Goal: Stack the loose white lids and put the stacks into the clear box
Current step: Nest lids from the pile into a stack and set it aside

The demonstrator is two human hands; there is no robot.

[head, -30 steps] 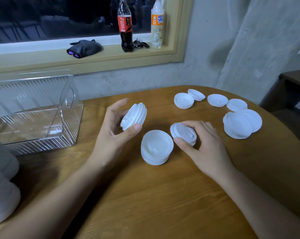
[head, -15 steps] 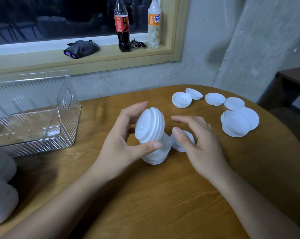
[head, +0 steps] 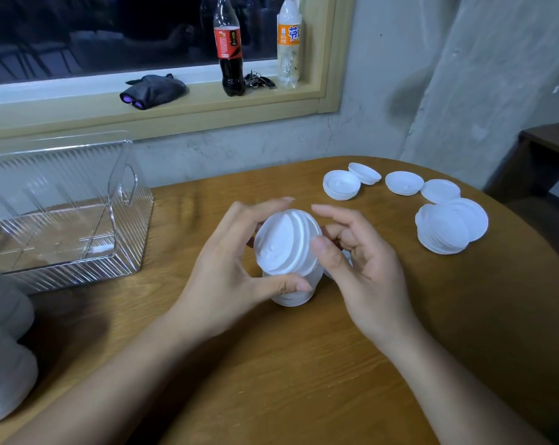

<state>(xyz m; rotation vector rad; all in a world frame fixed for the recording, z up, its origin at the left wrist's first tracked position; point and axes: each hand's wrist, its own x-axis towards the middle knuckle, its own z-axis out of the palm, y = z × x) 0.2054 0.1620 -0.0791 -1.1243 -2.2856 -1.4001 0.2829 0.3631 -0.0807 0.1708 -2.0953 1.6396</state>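
Note:
My left hand (head: 226,277) grips a tilted stack of white lids (head: 283,244) above the table's middle, thumb under it and fingers over the top. My right hand (head: 365,268) meets that stack from the right, its thumb and forefinger on the rim and its other fingers curled. Directly below stands a second stack of lids (head: 292,297), partly hidden. The clear ribbed box (head: 79,264) sits at the left with nothing in it. Loose lids (head: 404,183) and a leaning pile of lids (head: 448,231) lie at the back right.
The round wooden table (head: 304,364) curves away at the right. Blurred white stacks (head: 5,380) stand at the near left edge. On the window sill are two bottles (head: 228,49), keys and a dark pouch (head: 153,91). A dark side table (head: 548,146) stands at the far right.
My left hand carried its stack rightward over the standing stack. My right hand let go of the single lid on the table and rose to the held stack.

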